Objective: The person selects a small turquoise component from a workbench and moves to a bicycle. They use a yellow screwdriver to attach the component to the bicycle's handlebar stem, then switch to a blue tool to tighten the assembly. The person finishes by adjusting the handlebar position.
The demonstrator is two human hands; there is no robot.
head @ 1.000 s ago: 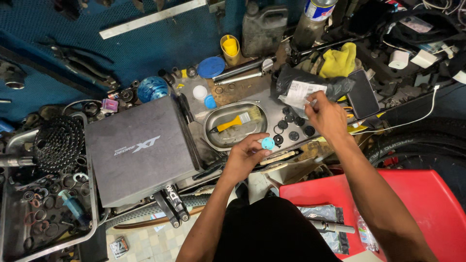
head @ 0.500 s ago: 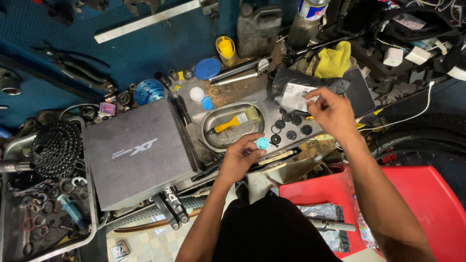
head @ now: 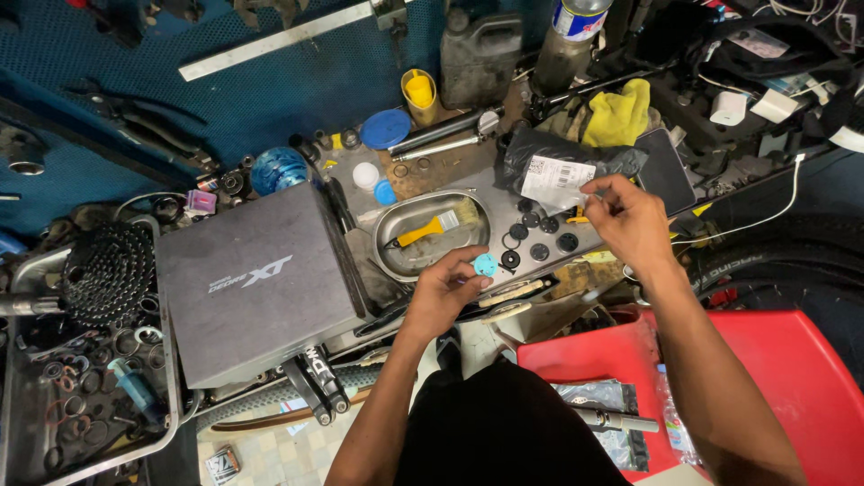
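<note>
My left hand (head: 450,286) pinches a small light-blue round cap (head: 485,265) above the bench edge. My right hand (head: 627,219) hovers to the right with fingers curled, its fingertips close to a black plastic bag with a white label (head: 558,168). Whether it holds something small I cannot tell. Between my hands several small black round parts (head: 531,236) lie on the bench. An oval metal tray (head: 432,236) with a yellow-handled brush (head: 430,229) sits just left of them.
A grey cardboard box (head: 256,281) lies at left, beside a black sprocket cassette (head: 108,270) and a tray of rings (head: 81,387). A red plastic stool (head: 792,360) stands at lower right. Bottles, a yellow cup (head: 419,93) and a yellow cloth (head: 619,114) crowd the back.
The view shifted slightly. My right hand moved a little away from the labelled bag; my left hand keeps the blue cap in about the same place.
</note>
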